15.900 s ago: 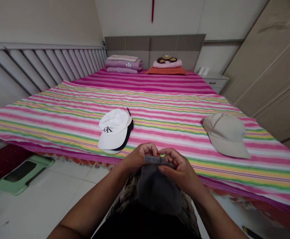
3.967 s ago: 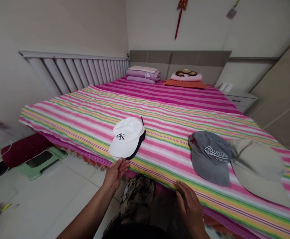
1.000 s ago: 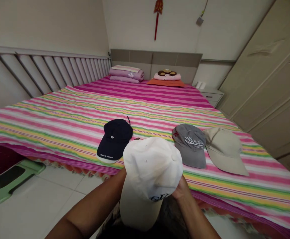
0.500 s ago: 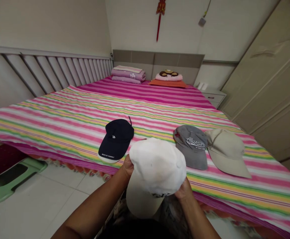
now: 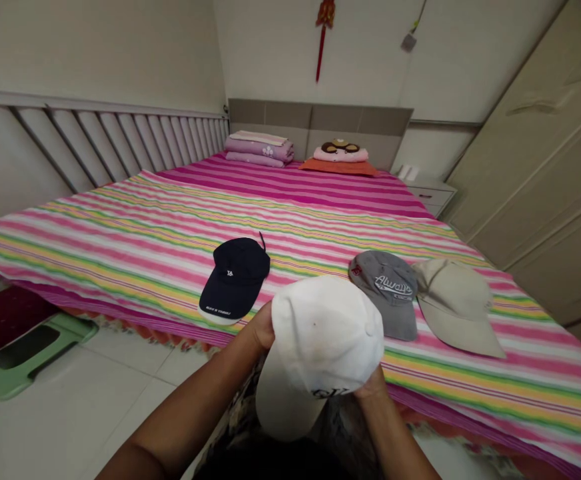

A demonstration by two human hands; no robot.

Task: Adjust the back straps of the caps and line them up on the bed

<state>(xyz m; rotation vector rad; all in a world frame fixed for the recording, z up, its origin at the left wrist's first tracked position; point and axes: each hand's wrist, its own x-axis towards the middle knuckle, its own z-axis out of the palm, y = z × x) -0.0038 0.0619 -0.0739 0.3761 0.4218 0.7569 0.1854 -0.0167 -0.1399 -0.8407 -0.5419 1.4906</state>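
A white baseball cap [image 5: 328, 327] with dark lettering is held up in front of me, its brim pointing down toward my body. My left hand [image 5: 264, 327] grips the cap's left side, fingers mostly hidden behind it. On the lower right side, my right hand [image 5: 370, 387] holds the same cap, its fingers tucked under and out of sight. Beyond it on the bed lie a navy cap [image 5: 238, 273] to the left, a grey cap [image 5: 388, 290] with white script to the right, and a beige cap [image 5: 455, 300] beside the grey one.
The bed has a striped sheet [image 5: 135, 220]. Folded purple bedding [image 5: 260, 148] and a pillow stack [image 5: 340, 157] sit by the headboard [image 5: 360, 117]. A railing [image 5: 135, 140] runs along the left. A green stool [image 5: 30, 360] stands on the floor; a nightstand [image 5: 433, 197] is at right.
The white cap has shifted slightly right and tilted, showing more of its dark lettering. Both hands have moved with it. The other caps lie as before.
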